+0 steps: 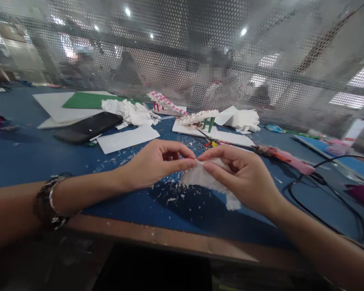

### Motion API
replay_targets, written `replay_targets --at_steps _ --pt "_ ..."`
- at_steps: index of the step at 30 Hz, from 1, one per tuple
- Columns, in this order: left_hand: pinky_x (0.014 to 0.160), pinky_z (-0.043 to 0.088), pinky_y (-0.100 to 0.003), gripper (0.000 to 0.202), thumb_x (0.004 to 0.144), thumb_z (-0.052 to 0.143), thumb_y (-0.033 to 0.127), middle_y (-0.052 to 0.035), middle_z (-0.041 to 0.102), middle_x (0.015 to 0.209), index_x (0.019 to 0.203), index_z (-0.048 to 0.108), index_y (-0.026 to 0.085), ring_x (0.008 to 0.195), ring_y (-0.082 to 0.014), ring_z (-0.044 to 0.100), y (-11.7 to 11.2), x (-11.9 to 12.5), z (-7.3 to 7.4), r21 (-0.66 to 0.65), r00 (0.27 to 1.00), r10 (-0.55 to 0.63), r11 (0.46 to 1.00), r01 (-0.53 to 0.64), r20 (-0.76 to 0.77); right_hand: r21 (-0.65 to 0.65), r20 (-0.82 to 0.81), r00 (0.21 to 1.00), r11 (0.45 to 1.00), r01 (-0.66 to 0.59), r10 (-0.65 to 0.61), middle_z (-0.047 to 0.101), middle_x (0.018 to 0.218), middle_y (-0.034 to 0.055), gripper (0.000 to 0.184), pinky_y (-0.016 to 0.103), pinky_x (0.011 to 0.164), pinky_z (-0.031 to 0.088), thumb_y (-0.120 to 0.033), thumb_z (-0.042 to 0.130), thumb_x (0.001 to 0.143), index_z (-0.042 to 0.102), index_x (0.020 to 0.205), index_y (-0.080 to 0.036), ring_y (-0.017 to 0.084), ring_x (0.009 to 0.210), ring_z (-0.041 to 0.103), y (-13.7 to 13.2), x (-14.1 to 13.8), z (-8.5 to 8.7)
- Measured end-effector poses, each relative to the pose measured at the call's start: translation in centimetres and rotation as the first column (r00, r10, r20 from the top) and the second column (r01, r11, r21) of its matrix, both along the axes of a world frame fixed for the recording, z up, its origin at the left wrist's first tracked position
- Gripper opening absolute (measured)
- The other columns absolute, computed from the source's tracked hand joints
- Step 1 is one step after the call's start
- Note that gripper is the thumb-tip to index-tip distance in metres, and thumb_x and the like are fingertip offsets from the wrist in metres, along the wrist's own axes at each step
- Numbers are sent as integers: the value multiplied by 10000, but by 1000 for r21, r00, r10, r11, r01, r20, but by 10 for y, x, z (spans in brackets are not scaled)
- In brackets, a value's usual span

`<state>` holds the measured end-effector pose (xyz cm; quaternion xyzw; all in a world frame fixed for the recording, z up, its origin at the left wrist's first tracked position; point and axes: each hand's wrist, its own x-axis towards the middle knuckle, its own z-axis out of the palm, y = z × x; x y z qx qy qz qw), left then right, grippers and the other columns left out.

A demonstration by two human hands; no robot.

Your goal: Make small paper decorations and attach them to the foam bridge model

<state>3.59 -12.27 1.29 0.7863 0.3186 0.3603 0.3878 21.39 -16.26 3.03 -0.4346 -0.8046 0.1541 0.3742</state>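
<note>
Both of my hands meet over the blue table, pinching a thin white tissue (206, 178) at its upper edge. My left hand (157, 165) has thumb and forefinger closed on the tissue's left corner. Just beside it, my right hand (239, 173) grips the same edge, and the sheet hangs down behind and below those fingers. Small white scraps (172, 198) are scattered on the table under the hands. Behind them stands a small white stepped model (197, 117) with green posts on a white base, and another stepped model (165, 104) with pink dots and red posts.
A black phone (87, 127), a white paper sheet (129, 138), a green sheet (87, 100) and crumpled tissue (129, 111) lie to the left. At right is a pink glue gun (294, 161) with a black cable (291, 194). A perforated metal screen (176, 48) rises behind the table.
</note>
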Motion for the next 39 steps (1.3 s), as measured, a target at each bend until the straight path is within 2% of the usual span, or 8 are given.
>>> replay_targets --at_steps 5,9,15,19,24,29,34,39 --pt "457 357 -159 177 700 556 314 27 519 560 764 621 161 499 -66 442 -1 -1 -1 -15 1000 8 1000 -8 -13 292 258 966 955 -56 -22 650 698 -20 114 174 476 382 -185 535 748 607 835 -198 67 540 554 -4 3 1" --pt "467 369 -150 174 693 564 312 35 525 549 748 621 157 504 -62 457 0 -1 -2 -38 1000 5 999 -5 -4 425 370 928 896 -127 -44 669 727 -19 136 186 471 392 -191 523 764 595 876 -220 83 546 577 -2 7 -3" --pt "529 402 -154 140 696 570 290 30 581 617 722 620 161 559 -64 501 2 1 -4 -73 998 -49 996 52 35 522 533 840 821 -230 -104 666 752 -16 178 210 475 383 -208 447 811 577 928 -242 101 582 578 0 14 -6" --pt "550 407 -160 145 705 558 289 26 599 643 730 625 162 582 -66 516 4 1 -5 -57 999 -50 997 50 3 575 653 734 753 -319 -188 638 617 0 270 219 435 344 -183 356 844 612 764 -208 101 516 542 -3 11 0" --pt "535 395 -157 152 701 558 295 37 581 610 722 620 158 557 -60 502 4 1 -5 -48 999 -40 998 39 -13 643 652 723 672 -367 -229 589 524 -1 290 231 447 348 -149 356 842 613 719 -197 92 455 489 -6 7 4" --pt "513 375 -163 189 715 535 324 33 549 583 740 611 152 535 -64 472 3 1 -6 -29 998 -38 999 37 -55 698 643 696 620 -359 -320 610 610 10 270 246 478 364 -146 378 836 597 687 -200 99 501 494 -4 6 1" --pt "452 338 -168 252 730 502 373 33 504 538 756 599 142 476 -67 424 1 1 -5 31 990 -22 999 27 -136 709 612 721 630 -317 -325 617 738 28 204 257 566 387 -156 410 823 576 711 -193 113 586 514 2 3 -4" --pt "479 356 -164 207 724 506 327 23 544 583 734 605 145 509 -69 446 -2 3 -2 108 987 19 994 -1 -160 571 560 817 777 -264 -134 582 788 69 129 267 638 414 -172 430 812 540 749 -151 143 698 526 6 4 -8"
